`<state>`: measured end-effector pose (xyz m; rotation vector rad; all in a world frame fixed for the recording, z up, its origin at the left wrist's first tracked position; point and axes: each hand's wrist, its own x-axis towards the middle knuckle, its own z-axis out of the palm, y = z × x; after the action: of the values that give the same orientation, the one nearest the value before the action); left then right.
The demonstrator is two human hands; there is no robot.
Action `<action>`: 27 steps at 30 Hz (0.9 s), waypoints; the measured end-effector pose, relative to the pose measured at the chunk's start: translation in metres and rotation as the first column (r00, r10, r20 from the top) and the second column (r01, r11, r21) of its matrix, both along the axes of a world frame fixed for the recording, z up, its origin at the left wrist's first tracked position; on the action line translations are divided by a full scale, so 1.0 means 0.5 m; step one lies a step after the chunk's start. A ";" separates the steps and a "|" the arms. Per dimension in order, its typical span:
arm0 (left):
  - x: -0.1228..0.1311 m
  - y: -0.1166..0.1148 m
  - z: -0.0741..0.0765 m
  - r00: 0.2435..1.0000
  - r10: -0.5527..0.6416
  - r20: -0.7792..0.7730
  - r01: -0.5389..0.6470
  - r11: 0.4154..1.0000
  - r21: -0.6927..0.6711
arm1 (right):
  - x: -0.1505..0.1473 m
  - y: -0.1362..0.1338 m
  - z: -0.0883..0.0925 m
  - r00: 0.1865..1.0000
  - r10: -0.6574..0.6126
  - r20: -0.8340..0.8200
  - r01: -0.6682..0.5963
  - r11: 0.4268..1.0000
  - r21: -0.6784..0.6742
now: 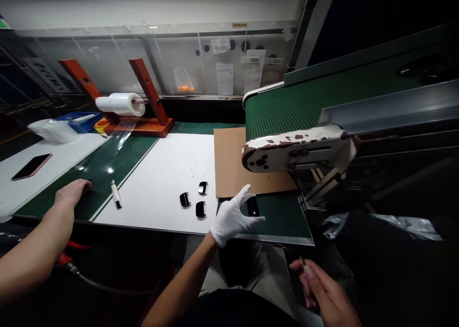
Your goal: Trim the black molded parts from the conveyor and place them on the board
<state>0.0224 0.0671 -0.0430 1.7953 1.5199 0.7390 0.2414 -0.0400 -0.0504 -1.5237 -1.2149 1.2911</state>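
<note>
My left hand, in a white glove, is above the front edge of the bench with thumb and fingers curved round a glossy black plastic part. The part sits between the thumb and the lower fingers. My bare right hand is lower, off the bench edge, its thumb and finger pinched on a small thin piece too small to name. Similar black plastic parts lie on the white sheet to the left: one at the back, one at the left and one in front.
A co-worker's bare hand rests at the left, near clear film drawn from a roll on an orange stand. A white-handled cutter and a phone lie there. Cardboard lies under the green conveyor's end.
</note>
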 end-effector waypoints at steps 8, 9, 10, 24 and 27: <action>0.035 -0.151 0.055 0.846 -0.038 0.532 -0.003 0.997 0.076 | -0.023 0.045 0.149 0.714 0.241 0.658 -0.561 0.759 0.331; 0.039 -0.159 0.062 0.827 -0.046 0.560 0.004 0.997 0.076 | -0.028 0.045 0.156 0.695 0.218 0.685 -0.581 0.732 0.355; 0.043 -0.167 0.069 0.811 -0.055 0.582 0.015 0.997 0.074 | -0.033 0.045 0.161 0.680 0.194 0.707 -0.596 0.709 0.378; 0.062 -0.195 0.107 0.700 -0.185 0.690 0.100 0.982 0.162 | -0.045 0.035 0.186 0.627 0.029 0.779 -0.637 0.595 0.490; 0.062 -0.198 0.112 0.724 -0.152 0.673 0.063 0.986 0.155 | -0.050 0.038 0.185 0.646 -0.011 0.763 -0.625 0.566 0.537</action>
<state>0.0536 -0.0320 0.0130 1.4214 0.8723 1.2846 0.2166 -0.0208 0.0418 -1.1028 -2.2943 0.1461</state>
